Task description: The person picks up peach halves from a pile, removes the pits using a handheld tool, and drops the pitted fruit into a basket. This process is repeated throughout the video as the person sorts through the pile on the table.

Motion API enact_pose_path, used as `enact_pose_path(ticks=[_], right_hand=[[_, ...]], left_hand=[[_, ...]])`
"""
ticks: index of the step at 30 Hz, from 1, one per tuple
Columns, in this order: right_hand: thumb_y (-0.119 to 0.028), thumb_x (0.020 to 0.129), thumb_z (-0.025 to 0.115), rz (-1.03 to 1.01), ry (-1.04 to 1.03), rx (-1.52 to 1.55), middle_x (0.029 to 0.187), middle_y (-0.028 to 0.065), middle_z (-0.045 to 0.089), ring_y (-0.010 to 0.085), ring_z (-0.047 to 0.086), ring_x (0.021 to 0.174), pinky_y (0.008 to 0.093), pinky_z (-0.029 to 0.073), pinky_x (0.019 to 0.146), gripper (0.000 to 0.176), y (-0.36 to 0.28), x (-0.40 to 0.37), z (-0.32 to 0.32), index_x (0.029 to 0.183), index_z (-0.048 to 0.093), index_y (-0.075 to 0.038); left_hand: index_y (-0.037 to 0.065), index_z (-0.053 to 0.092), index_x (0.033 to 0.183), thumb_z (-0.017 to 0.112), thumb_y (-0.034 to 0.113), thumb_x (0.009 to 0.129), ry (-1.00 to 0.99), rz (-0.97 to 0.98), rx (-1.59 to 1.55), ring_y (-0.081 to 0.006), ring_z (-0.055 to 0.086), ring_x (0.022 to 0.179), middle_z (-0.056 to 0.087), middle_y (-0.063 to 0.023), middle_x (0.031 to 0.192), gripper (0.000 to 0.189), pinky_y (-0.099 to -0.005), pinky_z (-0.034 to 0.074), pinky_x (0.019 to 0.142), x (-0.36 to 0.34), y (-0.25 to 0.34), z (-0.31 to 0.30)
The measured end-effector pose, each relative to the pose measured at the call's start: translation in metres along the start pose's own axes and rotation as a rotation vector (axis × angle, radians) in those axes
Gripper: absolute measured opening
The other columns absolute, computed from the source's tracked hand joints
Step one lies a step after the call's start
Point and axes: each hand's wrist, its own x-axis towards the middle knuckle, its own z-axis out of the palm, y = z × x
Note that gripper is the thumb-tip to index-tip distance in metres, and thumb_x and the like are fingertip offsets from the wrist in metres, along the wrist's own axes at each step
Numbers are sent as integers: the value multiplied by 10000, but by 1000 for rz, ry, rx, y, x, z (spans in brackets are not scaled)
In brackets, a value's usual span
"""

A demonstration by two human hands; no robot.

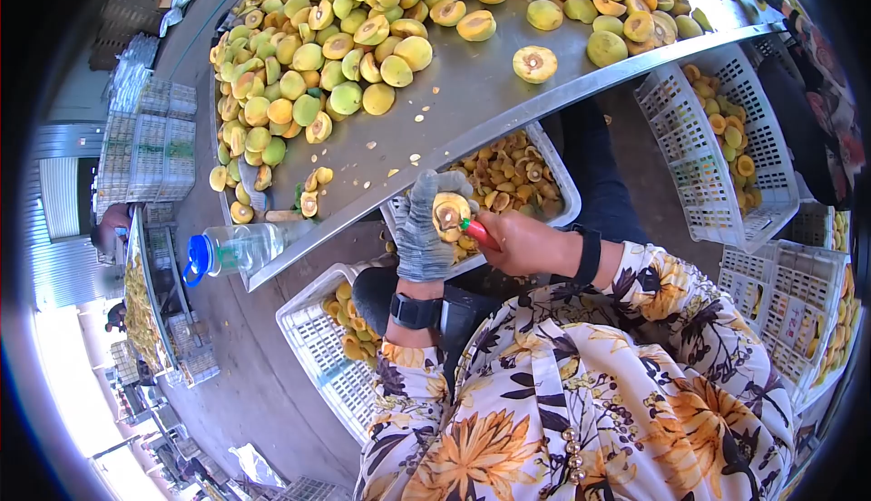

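Observation:
My left hand (424, 229), in a grey knit glove, is closed around a peach half (450, 214) whose cut face with a brown middle is turned up. In my bare right hand (519, 243) is a red-handled tool (482, 234) with a green collar. Its tip meets the cut face, and the working end is hidden there. Both hands are just in front of the metal table's edge, above a white crate (570, 194) of cut yellow peach pieces (513, 170).
Many halved peaches (349, 43) are heaped on the metal table (454, 107). A lone half (534, 64) lies near its edge. A blue-capped water bottle (238, 252) stands at the left corner. White crates of peaches (304, 320) are beside my legs and at right (717, 138).

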Motion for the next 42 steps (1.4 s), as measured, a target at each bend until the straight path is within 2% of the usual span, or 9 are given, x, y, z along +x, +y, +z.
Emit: enact_pose_path(ticks=[7,13,17,19,22,31,40,41,42], right_hand=[[-101,748,590,54,-41,76,603,201,548,367,574,576,393,444,518,198,-9,-2,1,867,495,26],[-85,735,557,147,-104,153,588,192,533,352,575,584,389,442,527,182,-12,-4,2,862,491,27],[-73,740,538,13,-79,25,566,151,526,278,573,516,352,434,473,161,-16,-4,5,866,494,17],[-64,759,525,280,-293,389,546,86,505,174,505,409,296,393,390,157,-29,0,-5,898,489,-2],[-56,791,513,496,-424,842,533,19,455,79,403,358,233,328,332,155,-33,0,-11,936,477,-15],[-14,832,476,548,-645,1259,544,-16,389,42,328,368,205,283,324,159,-30,3,-8,988,454,-27],[-30,833,512,331,-792,1196,528,-35,414,37,370,374,204,295,338,148,-20,0,2,975,485,-58],[-30,833,512,327,-805,1196,528,-35,414,37,370,374,204,295,338,148,-21,0,0,975,485,-58],[-34,836,514,343,-729,1235,539,-38,416,32,367,374,202,294,341,144,-23,0,-4,975,488,-60]], left_hand=[[8,592,815,531,440,847,4,-184,-39,-228,608,647,610,-116,709,438,-327,528,597,10,12,1],[-18,590,750,502,482,849,91,118,272,-230,595,561,600,-129,637,518,-314,521,573,9,12,4],[-16,605,712,442,525,861,-198,-322,188,-204,602,577,611,-127,654,585,-295,512,572,11,25,-3],[-6,610,705,451,521,858,-93,32,360,-207,594,562,607,-122,645,571,-294,505,568,6,21,2],[-2,603,693,463,514,855,-31,123,414,-209,587,552,607,-120,649,558,-297,497,553,2,17,4],[100,543,628,471,576,820,-94,-115,-196,-212,550,520,539,-73,584,519,-302,459,468,0,11,5],[149,533,821,458,574,825,467,37,-120,-210,561,562,572,-48,734,431,-294,461,434,-3,8,-43],[69,322,1224,627,132,765,273,204,99,-211,598,739,568,-111,904,554,-288,521,582,-14,2,-70],[77,426,1064,553,320,803,447,290,133,-208,589,687,574,-100,888,379,-286,501,536,-17,2,-93]])
